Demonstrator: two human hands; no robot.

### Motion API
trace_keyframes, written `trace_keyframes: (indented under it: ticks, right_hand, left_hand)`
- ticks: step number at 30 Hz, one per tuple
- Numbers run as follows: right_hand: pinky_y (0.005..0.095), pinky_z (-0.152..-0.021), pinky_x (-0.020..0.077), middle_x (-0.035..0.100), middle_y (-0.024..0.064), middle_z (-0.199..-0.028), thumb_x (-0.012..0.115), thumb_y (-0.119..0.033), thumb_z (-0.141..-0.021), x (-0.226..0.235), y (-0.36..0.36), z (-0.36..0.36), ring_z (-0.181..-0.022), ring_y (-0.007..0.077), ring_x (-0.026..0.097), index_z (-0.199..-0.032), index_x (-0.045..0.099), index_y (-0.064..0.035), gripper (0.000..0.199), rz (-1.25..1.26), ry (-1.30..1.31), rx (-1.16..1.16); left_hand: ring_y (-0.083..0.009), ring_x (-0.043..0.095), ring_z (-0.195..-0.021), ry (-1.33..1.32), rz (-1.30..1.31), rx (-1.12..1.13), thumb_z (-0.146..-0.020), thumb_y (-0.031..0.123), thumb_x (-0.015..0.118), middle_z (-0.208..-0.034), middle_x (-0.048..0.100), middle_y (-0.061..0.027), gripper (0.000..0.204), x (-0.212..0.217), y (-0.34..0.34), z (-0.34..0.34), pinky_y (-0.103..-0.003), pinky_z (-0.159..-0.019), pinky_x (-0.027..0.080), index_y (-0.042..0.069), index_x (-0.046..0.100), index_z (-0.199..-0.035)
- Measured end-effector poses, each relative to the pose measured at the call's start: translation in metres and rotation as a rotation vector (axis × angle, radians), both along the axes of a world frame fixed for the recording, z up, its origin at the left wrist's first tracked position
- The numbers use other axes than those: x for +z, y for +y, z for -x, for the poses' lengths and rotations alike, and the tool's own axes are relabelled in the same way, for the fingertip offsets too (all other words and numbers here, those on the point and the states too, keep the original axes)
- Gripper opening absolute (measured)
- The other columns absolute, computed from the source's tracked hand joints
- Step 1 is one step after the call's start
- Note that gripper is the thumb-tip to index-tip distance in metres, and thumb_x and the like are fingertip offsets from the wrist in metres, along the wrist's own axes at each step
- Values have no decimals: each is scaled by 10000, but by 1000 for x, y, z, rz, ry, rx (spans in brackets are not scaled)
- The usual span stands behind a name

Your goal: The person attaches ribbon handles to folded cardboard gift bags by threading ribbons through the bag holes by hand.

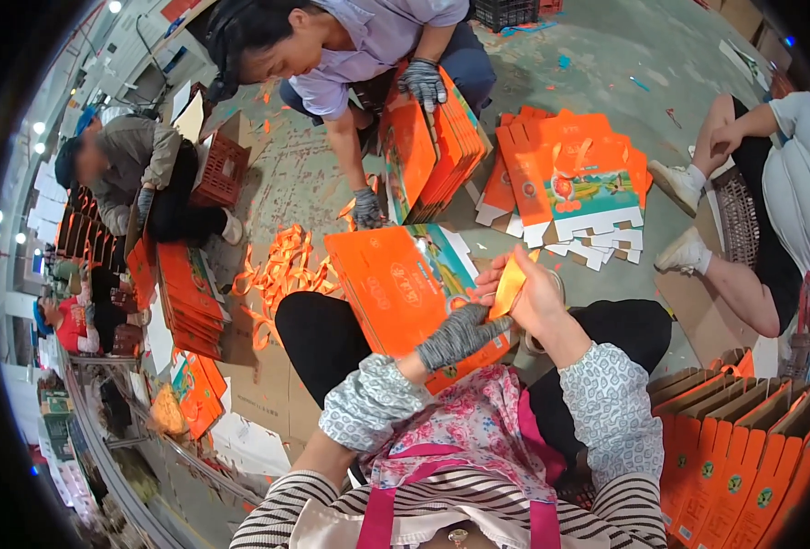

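An orange flat-folded gift carton point(386, 279) with a green landscape panel lies across my lap. My left hand point(460, 337), in a grey knit glove, rests over the carton's near part, its fingertips closed at the lower end of an orange ribbon point(512, 282). Bare, my right hand point(540, 297) holds the same ribbon against its palm and fingers, just above the carton's right edge. Part of the left fingers' grip is hidden by the glove.
Loose orange ribbons point(286, 274) lie heaped on the floor at left. Ahead, a co-worker's gloved hand point(423, 84) steadies a stack of cartons point(437, 146). More cartons point(574, 169) are fanned out to its right. Folded cartons point(734, 457) stand in a row at my right.
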State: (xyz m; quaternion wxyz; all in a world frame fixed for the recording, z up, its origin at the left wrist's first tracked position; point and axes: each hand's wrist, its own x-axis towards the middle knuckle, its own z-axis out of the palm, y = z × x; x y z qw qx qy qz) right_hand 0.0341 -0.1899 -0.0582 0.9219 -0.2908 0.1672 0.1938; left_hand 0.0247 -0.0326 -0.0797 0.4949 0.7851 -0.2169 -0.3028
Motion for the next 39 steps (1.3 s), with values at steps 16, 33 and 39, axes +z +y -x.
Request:
trace_keyframes:
  ticks: [16,33,39]
  right_hand:
    - [270,-559,399,476,42,-663,372,-213,-955,4,-69,-4,-571,150,461,-938,483,-10,232,223,-58,-439]
    - [212,-816,359,543,-24,-908,401,-285,-952,-22,5,15,-868,66,474,-1051,572,-37,318,446,-200,44]
    - [294,-835,461,569,118,-1053,367,-273,-958,-44,3,16,-944,169,568,-1119,493,40,374,248,-38,-5]
  left_hand:
    - [-163,555,-729,257,-67,-147,-866,257,569,-753,583,-75,257,2,38,51,-331,-648,431,7,590,-920]
    - [-129,544,-895,222,335,406,-854,133,581,-965,587,-66,297,3,-11,-1,-275,-804,449,-32,519,-1093]
    - [-102,534,-770,308,346,461,-860,143,570,-823,582,-29,190,-3,-16,6,-253,-710,443,-28,586,-941]
